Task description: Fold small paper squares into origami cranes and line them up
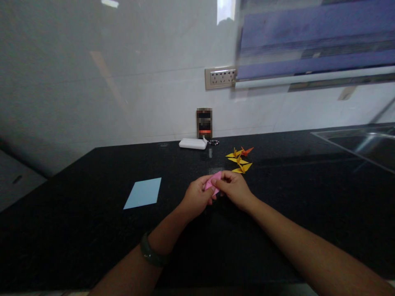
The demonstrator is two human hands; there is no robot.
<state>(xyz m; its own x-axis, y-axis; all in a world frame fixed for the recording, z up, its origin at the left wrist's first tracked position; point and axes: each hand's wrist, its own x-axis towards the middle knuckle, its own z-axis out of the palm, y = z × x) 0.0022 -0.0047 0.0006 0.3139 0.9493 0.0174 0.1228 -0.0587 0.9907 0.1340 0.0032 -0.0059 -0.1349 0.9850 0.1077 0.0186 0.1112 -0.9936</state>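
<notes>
Pink folded paper (217,176), held over a black surface (77,230).
Left to right: pale blue sheet (143,193), flat; white case (193,143) with beaded cord (213,142), near the wall (148,82); left hand (196,195), bangle (151,251) at wrist, pinching the paper's left side; dark upright panel (204,122), pixelated, any lettering unreadable; pink paper, long axis slanting near left to far right, upper corner pointing away, folds partly hidden under thumbs; right hand (237,189), pinching its right side; yellow paper cranes (246,167), orange crane (247,151); sink (367,142), cut off at right.
</notes>
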